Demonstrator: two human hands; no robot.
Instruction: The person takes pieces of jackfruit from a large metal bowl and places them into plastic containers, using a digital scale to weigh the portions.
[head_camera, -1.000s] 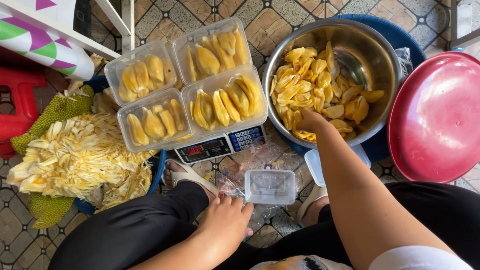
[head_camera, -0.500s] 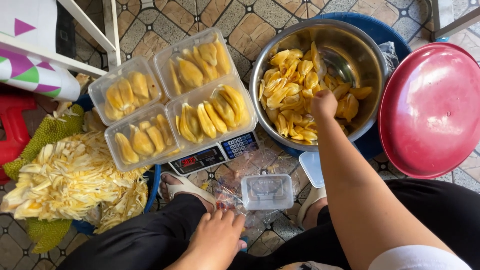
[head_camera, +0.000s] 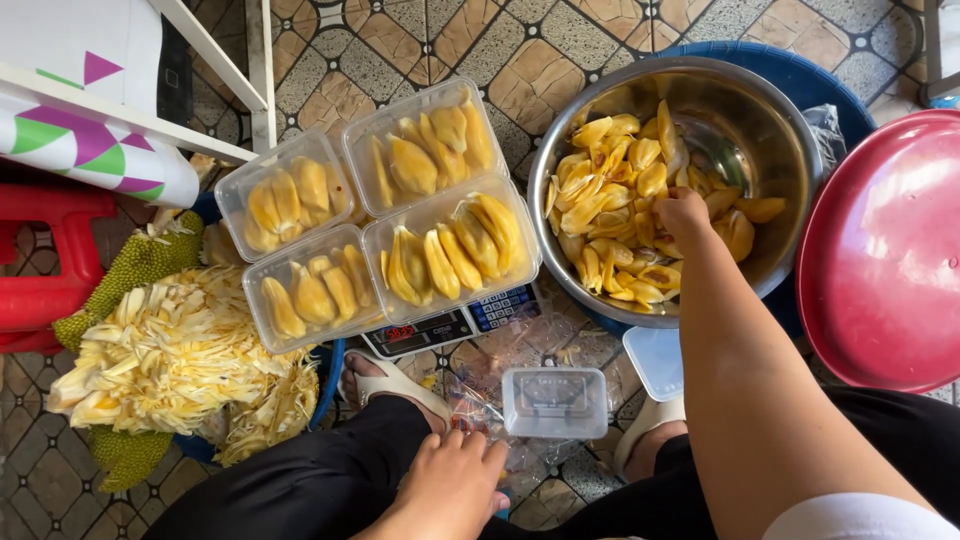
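Since half a second ago the right hand (head_camera: 684, 212) has pushed deeper into the steel bowl (head_camera: 790, 150), fingers clenched among the yellow jackfruit pods (head_camera: 610, 215). The left hand (head_camera: 452, 478) stays on the knee, fingers released, just beside the empty tub (head_camera: 554, 402) on the floor, ready for filling.

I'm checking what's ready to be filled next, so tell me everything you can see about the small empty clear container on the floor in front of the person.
The small empty container is a rectangular tub of clear plastic with rounded corners, standing upright on crinkled clear plastic bags over the tiled floor. Nothing is inside it. It sits just below the digital scale, between the person's two sandalled feet. The left hand rests close beside it on the knee, apparently not gripping it.
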